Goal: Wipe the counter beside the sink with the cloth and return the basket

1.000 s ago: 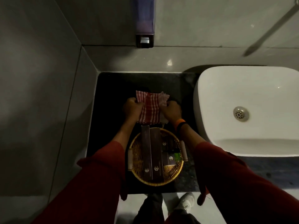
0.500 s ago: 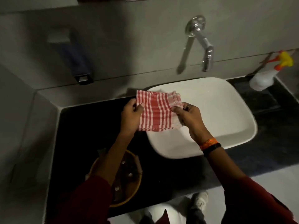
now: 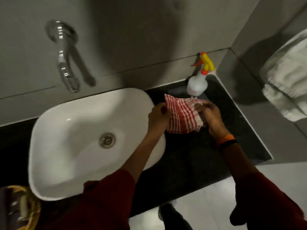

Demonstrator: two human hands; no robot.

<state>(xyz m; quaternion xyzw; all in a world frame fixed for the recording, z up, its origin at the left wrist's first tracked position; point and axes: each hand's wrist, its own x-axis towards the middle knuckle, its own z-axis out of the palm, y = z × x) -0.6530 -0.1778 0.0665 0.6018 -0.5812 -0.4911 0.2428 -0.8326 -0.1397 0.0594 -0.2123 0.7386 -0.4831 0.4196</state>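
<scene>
My left hand (image 3: 157,118) and right hand (image 3: 211,115) both grip the red-and-white checked cloth (image 3: 181,113), fingers clenched on its opposite edges. The cloth is bunched between them, over the black stone desk (image 3: 191,156) to the right of the white ceramic sink (image 3: 83,138). I cannot tell whether the cloth touches the desk surface.

Surroundings:
- A white plastic spray bottle (image 3: 196,85) with a yellow and orange trigger head stands just behind the cloth, near the back right corner of the desk.
- A chrome wall-mounted tap (image 3: 64,63) projects over the back of the sink.
- A folded white towel (image 3: 287,83) hangs at the right wall, well apart from my hands.
- The round woven wicker basket (image 3: 28,208) sits at the lower left, just beside the front left corner of the sink, partly cut off by the frame edge.

Clearances: the grey wall bounds the desk at the back and on the right. The sink rim touches my left forearm. Bare desk lies open between the cloth and the front edge. My right wrist carries an orange and black band (image 3: 226,141).
</scene>
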